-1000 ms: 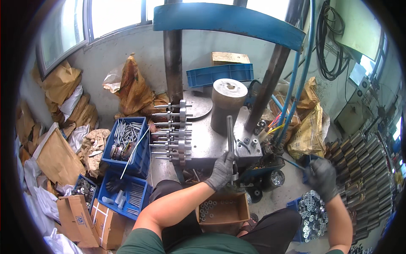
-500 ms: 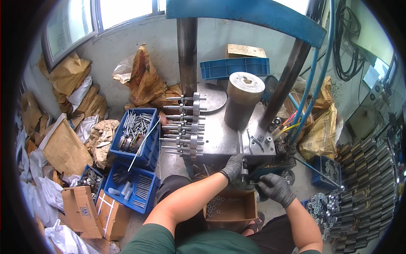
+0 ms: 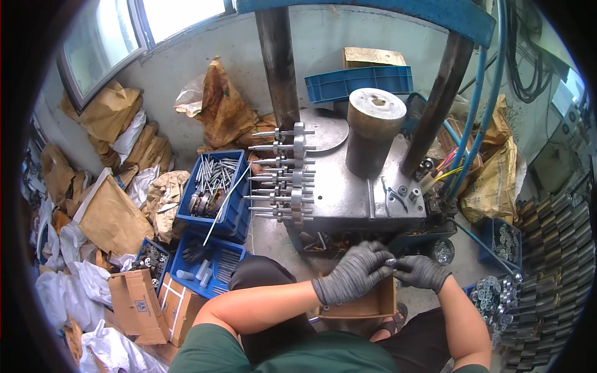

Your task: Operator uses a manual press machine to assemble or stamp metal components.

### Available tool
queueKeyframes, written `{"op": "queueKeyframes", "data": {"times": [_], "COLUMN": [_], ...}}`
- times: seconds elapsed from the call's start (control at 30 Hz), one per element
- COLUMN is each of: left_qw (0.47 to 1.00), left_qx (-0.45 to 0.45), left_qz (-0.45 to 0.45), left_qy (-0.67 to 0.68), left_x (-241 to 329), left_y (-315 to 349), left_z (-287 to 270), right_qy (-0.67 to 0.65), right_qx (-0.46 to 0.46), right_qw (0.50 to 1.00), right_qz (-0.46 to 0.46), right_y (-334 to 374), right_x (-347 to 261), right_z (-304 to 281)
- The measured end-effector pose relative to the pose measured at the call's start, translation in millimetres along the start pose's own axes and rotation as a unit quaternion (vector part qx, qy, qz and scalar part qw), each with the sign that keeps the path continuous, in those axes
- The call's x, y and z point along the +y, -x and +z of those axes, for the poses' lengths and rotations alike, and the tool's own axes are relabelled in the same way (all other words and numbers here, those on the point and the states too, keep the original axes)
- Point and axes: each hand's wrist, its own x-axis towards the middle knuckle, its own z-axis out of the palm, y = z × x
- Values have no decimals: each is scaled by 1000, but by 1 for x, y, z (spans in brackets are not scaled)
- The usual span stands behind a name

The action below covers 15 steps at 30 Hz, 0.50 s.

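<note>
Both my hands wear dark grey gloves and meet above the open cardboard box [image 3: 367, 309] in front of the press. A small shiny metal part [image 3: 390, 262] sits between their fingertips; its exact kind is too small to make out. My left hand [image 3: 353, 275] is closed, thumb and fingers bent toward this part. From the other side my right hand [image 3: 424, 272] pinches it. My left hand hides much of the box. Beyond them, the steel press table [image 3: 339, 208] carries a row of metal shafts with round discs [image 3: 298, 177] along its left edge.
A thick steel cylinder [image 3: 373, 140] stands on the press table between two columns, with pliers [image 3: 395, 198] at its right. Blue crates of metal rods [image 3: 217, 174] and tools [image 3: 214, 264] are at left. Stacked dark metal parts [image 3: 553, 267] and shiny gear-like pieces [image 3: 491, 298] lie at right.
My left hand has come away from the front edge of the press table, toward me. My right hand has turned inward, and the two now meet at the small part. The view has shifted slightly.
</note>
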Motion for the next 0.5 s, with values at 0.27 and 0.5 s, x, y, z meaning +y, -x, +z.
{"op": "queueKeyframes", "data": {"times": [0.27, 0.5], "left_qw": [871, 662], "left_qx": [327, 396], "left_qz": [-54, -95], "left_qy": [363, 629], "left_x": [11, -60], "left_y": [-21, -25], "left_z": [-122, -208], "right_qy": [79, 55], "right_qx": [-11, -66], "right_qw": [995, 996], "right_qz": [-51, -32], "right_y": [-7, -12], "right_x": [-2, -9], "right_z": [-2, -1]}}
